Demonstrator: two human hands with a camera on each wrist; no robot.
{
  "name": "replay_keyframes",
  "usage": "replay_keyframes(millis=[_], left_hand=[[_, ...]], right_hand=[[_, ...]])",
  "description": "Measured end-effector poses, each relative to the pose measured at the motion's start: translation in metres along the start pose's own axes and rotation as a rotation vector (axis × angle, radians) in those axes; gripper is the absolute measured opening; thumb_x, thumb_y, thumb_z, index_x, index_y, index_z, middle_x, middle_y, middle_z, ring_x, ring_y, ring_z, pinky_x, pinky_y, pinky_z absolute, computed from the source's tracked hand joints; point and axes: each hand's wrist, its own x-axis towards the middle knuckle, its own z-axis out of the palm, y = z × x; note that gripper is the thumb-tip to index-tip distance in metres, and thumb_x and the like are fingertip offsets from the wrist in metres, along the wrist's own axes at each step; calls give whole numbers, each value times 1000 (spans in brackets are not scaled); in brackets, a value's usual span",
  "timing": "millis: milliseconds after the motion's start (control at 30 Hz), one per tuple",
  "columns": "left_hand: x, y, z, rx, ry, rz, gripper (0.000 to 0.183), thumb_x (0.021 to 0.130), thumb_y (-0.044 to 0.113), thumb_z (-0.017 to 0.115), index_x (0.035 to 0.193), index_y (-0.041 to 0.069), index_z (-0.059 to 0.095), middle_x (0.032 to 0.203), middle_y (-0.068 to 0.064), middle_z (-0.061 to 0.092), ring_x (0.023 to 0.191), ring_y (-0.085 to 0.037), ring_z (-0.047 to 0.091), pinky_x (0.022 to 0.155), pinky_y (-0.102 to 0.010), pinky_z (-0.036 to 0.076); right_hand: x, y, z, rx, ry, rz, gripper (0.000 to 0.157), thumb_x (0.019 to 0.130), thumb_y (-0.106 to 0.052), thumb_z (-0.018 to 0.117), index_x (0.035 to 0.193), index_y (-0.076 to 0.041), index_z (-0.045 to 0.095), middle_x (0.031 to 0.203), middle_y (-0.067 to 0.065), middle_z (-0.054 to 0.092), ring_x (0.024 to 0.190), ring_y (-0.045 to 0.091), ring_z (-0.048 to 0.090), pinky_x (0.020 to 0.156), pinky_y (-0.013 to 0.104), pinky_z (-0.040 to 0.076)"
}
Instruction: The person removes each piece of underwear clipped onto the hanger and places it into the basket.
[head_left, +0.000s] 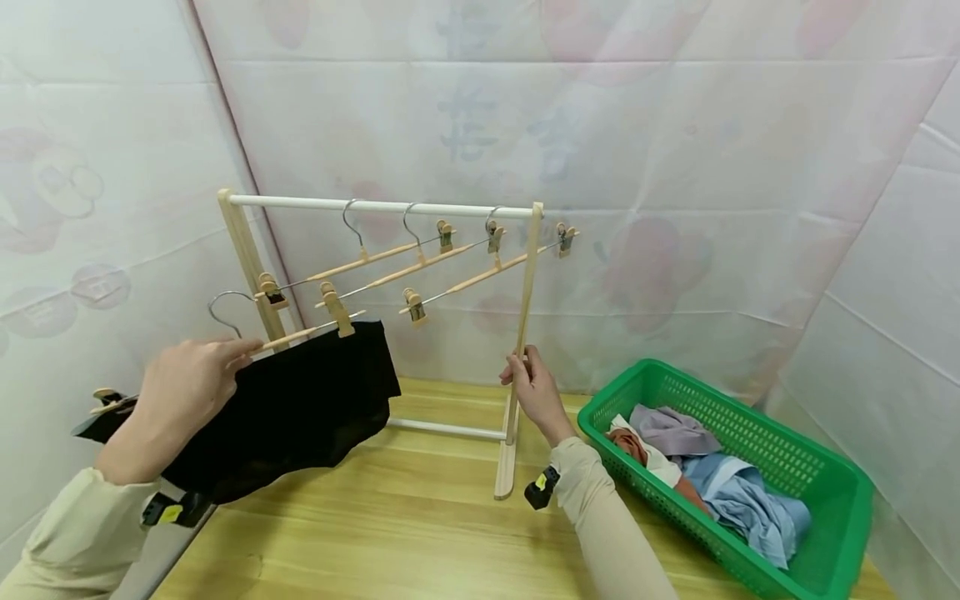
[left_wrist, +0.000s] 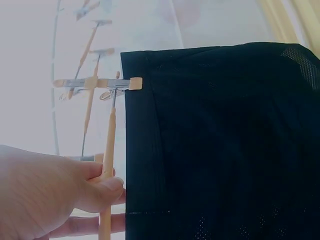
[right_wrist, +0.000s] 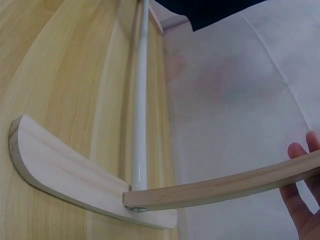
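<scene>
In the head view my left hand (head_left: pixel 183 387) grips the middle of a wooden clip hanger (head_left: pixel 296 335), its metal hook free of the rail. A black cloth garment (head_left: pixel 300 417) hangs from it; a wooden clip (head_left: pixel 337 310) pinches the garment's top edge at one end. The left wrist view shows thumb and fingers around the hanger bar (left_wrist: pixel 107 150), beside the black cloth (left_wrist: pixel 220 130). My right hand (head_left: pixel 536 392) holds the right wooden post (head_left: pixel 527 292) of a small clothes rack, fingers around it, also in the right wrist view. The garment's kind cannot be told.
Several bare clip hangers (head_left: pixel 420 265) hang from the rack's white rail (head_left: pixel 315 202). At the right on the wooden table (head_left: pixel 390 533) stands a green plastic basket (head_left: pixel 832 483) with crumpled grey, blue, white and rust-coloured clothes. Printed curtains close off the back and sides.
</scene>
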Motion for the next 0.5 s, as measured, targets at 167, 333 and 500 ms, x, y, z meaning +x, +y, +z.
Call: replay_keyframes(millis=[167,333,500], left_hand=[[-9,17,1,4,1,19,31,84,-6,70,109,10,77,80,-14,75,44,-13,40,37,-28,31],[-15,31,7,-21,-13,32,31,81,-5,73,104,14,79,82,-11,77,51,-26,60,38,-40,42],[-21,46,12,-27,6,52,34,78,-5,75,104,18,79,82,-5,78,51,-25,60,38,-34,37]], right_hand=[[0,0,-2,2,4,7,37,107,-53,40,118,-20,53,103,17,70,94,19,70,90,49,56],[-1,-2,-3,-3,2,10,35,107,-52,40,117,-21,53,101,13,71,95,20,70,90,50,55],[1,-3,-4,-19,-21,-7,37,107,-53,40,118,-20,54,102,11,72,96,21,70,91,50,55]])
